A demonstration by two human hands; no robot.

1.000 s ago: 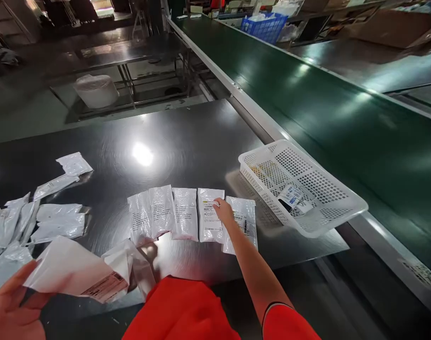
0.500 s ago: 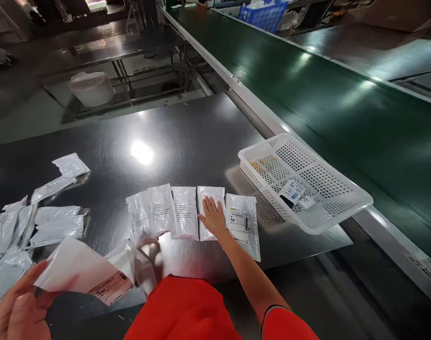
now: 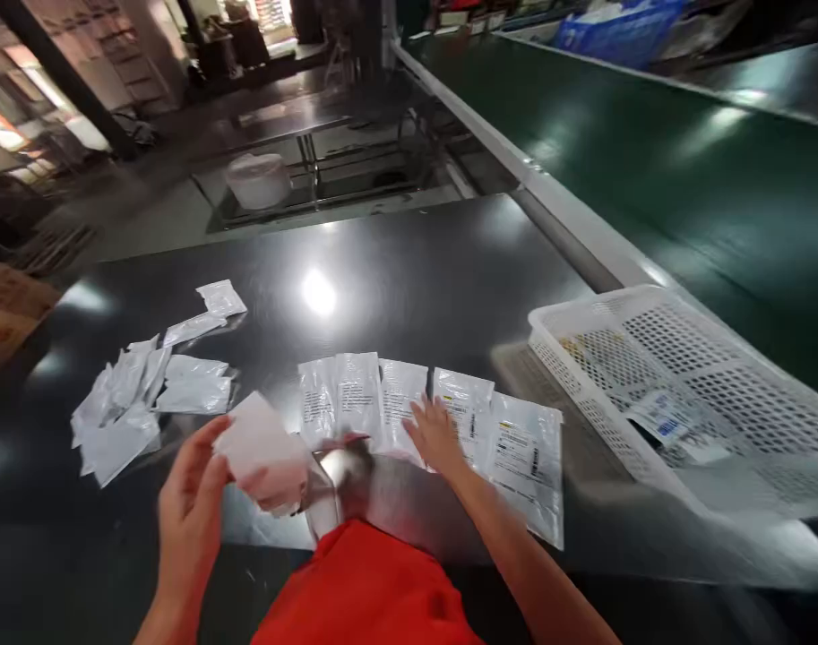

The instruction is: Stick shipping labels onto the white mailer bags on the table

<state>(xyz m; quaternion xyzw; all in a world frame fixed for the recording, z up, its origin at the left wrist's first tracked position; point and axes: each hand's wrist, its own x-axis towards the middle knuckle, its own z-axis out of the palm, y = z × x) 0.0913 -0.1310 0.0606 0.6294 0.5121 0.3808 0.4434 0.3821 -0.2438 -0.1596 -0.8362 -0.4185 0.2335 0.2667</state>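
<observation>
My left hand (image 3: 193, 502) is closed on a strip of white paper labels (image 3: 264, 448), held by its left edge above the table front. The strip trails down to the right beside a shiny roll-like object that I cannot make out. Fingers apart, my right hand (image 3: 439, 439) reaches over a row of white plastic packets, at the gap between a plain-printed packet (image 3: 399, 399) and a packet with a barcode label (image 3: 466, 399). Its fingertips are over these packets; contact is unclear. At the row's right end lies another labelled packet (image 3: 526, 466).
A loose pile of white packets (image 3: 123, 394) lies on the left of the metal table (image 3: 382, 278). At the right stands a white perforated basket (image 3: 563, 358) with a few small printed items inside. A green conveyor belt (image 3: 624, 170) runs beyond it.
My right hand has shifted left off a packet, uncovering its barcode label. My left hand has moved right and inward with the label strip. The view has turned left.
</observation>
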